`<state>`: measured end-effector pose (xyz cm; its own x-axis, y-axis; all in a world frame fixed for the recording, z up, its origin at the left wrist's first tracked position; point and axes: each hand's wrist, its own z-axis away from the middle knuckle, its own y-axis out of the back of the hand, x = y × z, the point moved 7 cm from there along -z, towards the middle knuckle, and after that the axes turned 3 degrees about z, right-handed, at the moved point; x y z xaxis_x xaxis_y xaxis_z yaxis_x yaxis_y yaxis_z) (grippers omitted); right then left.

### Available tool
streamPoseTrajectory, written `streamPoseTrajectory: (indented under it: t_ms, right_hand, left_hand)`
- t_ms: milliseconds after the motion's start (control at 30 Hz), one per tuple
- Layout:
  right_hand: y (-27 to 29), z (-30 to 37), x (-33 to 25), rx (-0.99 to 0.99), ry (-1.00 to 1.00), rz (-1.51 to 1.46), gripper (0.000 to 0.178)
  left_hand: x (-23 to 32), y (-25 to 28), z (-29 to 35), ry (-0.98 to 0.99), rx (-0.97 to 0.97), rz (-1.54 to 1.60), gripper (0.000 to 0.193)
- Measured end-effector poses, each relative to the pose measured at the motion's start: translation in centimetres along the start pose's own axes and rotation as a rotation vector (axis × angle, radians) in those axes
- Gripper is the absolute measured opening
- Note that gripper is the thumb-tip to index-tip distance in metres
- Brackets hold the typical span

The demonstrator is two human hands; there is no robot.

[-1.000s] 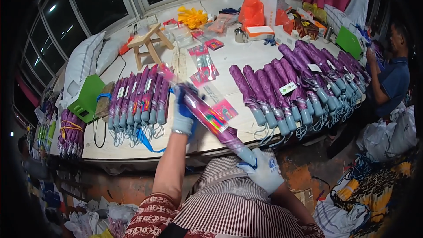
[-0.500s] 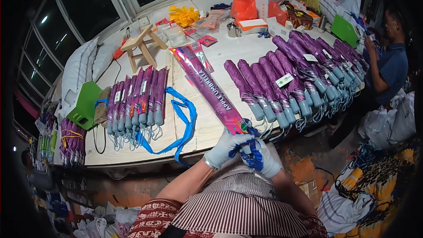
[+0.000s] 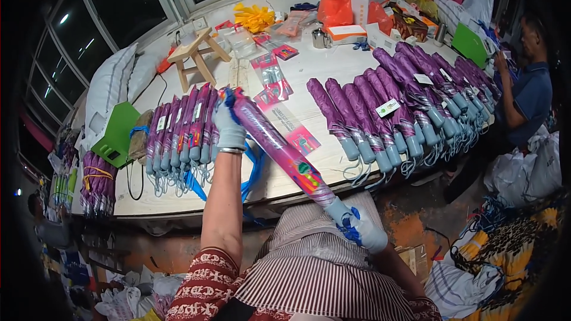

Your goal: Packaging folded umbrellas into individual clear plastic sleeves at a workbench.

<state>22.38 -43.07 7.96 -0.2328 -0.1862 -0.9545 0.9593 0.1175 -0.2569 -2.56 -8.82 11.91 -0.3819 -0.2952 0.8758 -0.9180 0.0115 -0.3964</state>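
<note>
A purple umbrella (image 3: 270,139) in a printed pink plastic sleeve slants across in front of me, its bare grey handle toward my body. My right hand (image 3: 364,230), in a white and blue glove, is closed around that handle. At the far end, my left hand (image 3: 229,122), gloved alike, has its fingers closed on the sleeve's top edge; the fingertips are partly hidden. Just left of it lies a row of sleeved purple umbrellas (image 3: 178,125) with grey handles. A flat empty sleeve (image 3: 303,141) rests on the table beneath the held umbrella.
Many unsleeved purple umbrellas (image 3: 369,107) are heaped at the right. Blue strapping (image 3: 254,163) lies near the left row. Behind stand a wooden stool (image 3: 199,56), a metal cup (image 3: 320,38) and a red bag (image 3: 334,6). A co-worker (image 3: 526,80) stands at the far right.
My left hand has gone from the near end to the far end of the umbrella. My right hand now grips the handle, which shows below the sleeve. The umbrella has shifted nearer.
</note>
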Motion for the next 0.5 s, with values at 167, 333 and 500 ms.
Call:
streamPoseTrajectory:
  t_ms: [167,333,500]
  right_hand:
    - [0.2,0.1,-1.6,0.101,0.148,0.591,0.035]
    - [0.9,-0.2,-2.2,0.294,0.173,0.945,0.031]
    - [1.3,-2.5,-1.6,0.311,0.225,0.443,0.023]
  left_hand:
    - [-0.5,-3.1,3.0,0.035,-0.293,0.495,0.042]
    - [-1.8,-13.3,14.5,0.658,-0.406,1.000,0.043]
    - [-4.9,-14.1,27.2,0.982,-0.382,0.531,0.042]
